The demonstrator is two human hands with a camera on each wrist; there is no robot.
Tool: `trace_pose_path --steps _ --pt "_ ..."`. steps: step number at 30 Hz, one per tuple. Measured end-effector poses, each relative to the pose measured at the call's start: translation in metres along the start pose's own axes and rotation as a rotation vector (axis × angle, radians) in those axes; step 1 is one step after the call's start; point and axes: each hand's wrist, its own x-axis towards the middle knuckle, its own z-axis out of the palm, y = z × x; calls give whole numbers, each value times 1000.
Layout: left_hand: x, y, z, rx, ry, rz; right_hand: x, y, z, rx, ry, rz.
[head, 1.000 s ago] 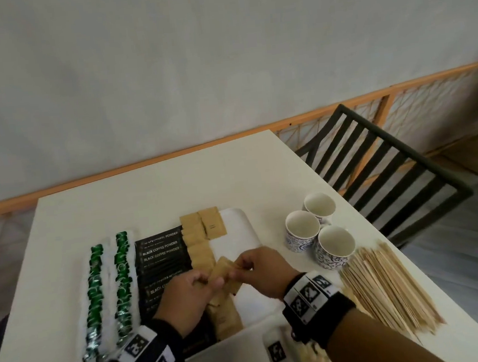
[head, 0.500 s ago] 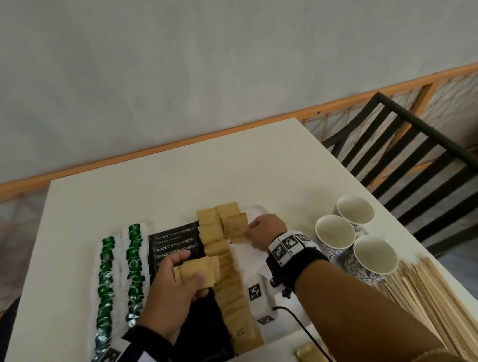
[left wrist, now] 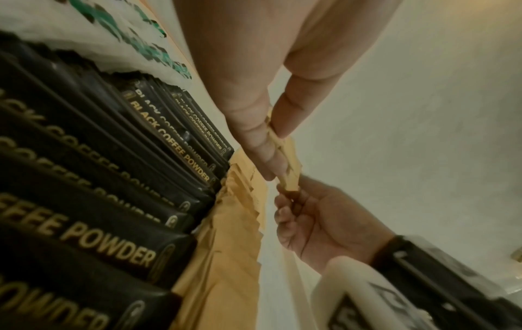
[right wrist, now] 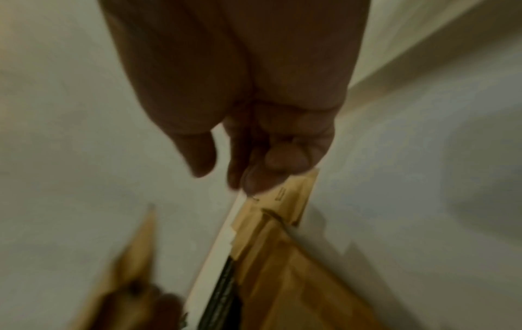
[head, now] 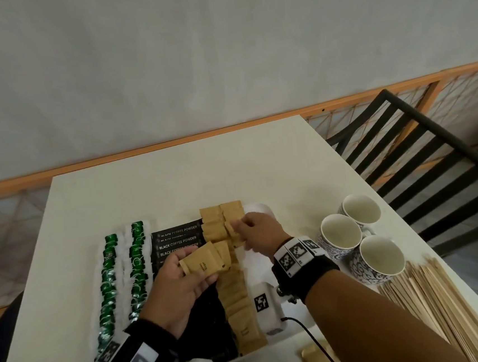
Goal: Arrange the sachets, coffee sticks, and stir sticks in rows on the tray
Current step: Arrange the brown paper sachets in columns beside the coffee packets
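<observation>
On the tray point(head: 259, 211), a second row of brown sachets point(head: 232, 219) is being started just right of the first brown row point(head: 237, 297), which runs beside the black coffee sticks point(head: 179, 239). Since half a second ago the right hand point(head: 259, 233) has drawn slightly back toward the near side of the tray, and one sachet point(head: 235, 235) is pinched in its fingers point(right wrist: 271, 160) at the near end of the new row. A small stack of sachets point(head: 202, 264) is gripped in the left hand point(head: 175, 286), held above the coffee sticks, closer to the right hand than before. The stir sticks point(head: 436, 302) lie on the counter point(head: 174, 187), well right of the tray, so that part is judged undone.
</observation>
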Motion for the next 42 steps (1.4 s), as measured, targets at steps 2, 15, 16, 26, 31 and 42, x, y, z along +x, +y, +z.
trace_pose_path --steps 2,15,16,26,31,42 --pt "-1 0 1 -62 4 0 -13 -5 3 262 -233 8" --pt "-4 7 6 -204 179 65 -29 2 -2 510 -233 12" --pt "-5 8 7 -213 171 62 -30 3 -1 531 -243 14" --pt "-2 8 16 -195 164 103 -30 9 0 -13 -210 -133" --pt "-3 8 11 -169 169 121 -14 20 -9 -170 84 22" --pt "-4 0 7 -164 187 68 -1 10 2 -437 119 109"
